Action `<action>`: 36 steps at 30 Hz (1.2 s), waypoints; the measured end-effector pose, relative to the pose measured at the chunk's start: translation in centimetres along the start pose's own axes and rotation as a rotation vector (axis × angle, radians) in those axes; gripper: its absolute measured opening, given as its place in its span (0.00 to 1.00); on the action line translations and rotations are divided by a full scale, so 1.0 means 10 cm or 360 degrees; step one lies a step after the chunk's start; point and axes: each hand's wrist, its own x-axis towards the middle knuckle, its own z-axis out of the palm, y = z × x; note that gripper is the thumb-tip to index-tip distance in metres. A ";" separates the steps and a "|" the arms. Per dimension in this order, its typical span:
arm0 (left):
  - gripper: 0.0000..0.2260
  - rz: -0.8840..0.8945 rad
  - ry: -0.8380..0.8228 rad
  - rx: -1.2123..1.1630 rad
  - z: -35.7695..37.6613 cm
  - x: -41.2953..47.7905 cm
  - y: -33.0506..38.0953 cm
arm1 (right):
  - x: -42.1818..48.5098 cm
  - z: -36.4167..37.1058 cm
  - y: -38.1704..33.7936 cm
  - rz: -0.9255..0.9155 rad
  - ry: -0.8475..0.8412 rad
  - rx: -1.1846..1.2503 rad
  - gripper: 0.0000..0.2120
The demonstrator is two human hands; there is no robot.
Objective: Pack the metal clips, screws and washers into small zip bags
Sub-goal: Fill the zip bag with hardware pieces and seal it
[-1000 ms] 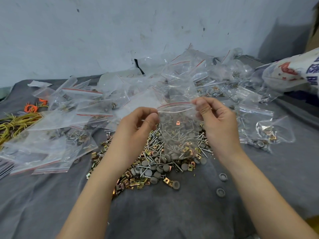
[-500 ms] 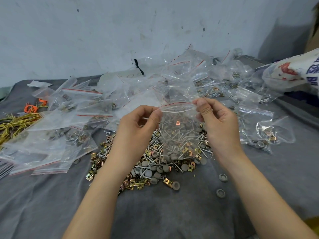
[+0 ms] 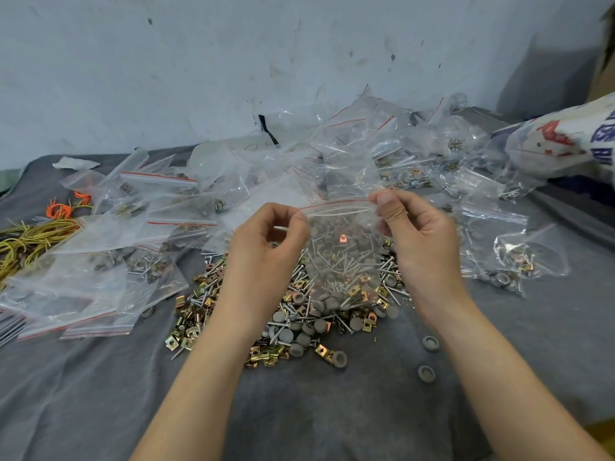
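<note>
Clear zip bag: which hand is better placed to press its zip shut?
Probably the right hand: its thumb lies on the zip end of the clear plastic bag; the left hand pinches the other corner.

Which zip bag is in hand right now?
The bag pinched at its top corners by left hand and right hand, above the pile; others lie on the cloth.

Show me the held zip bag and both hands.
held zip bag (image 3: 342, 261): head view, clear front.
left hand (image 3: 266, 249): head view, back of hand.
right hand (image 3: 420, 239): head view, back of hand.
</note>
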 end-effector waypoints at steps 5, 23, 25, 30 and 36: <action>0.05 0.0005 -0.0033 -0.0008 0.04 0.00 0.00 | -0.01 -0.01 -0.01 0.0015 0.0004 0.0035 0.06; 0.04 0.0020 -0.0081 -0.0070 0.10 0.00 0.00 | 0.00 0.02 -0.02 0.0063 -0.0007 0.0135 0.09; 0.04 0.0036 -0.0085 -0.0080 0.11 0.00 0.01 | 0.00 0.02 -0.03 0.0080 -0.0001 0.0178 0.10; 0.04 0.0021 -0.0110 -0.0107 0.10 0.02 -0.01 | 0.00 0.01 -0.03 0.0088 0.0010 0.0194 0.10; 0.04 0.0004 -0.0107 -0.0151 0.10 0.03 -0.02 | 0.00 0.01 -0.04 0.0084 0.0024 0.0173 0.10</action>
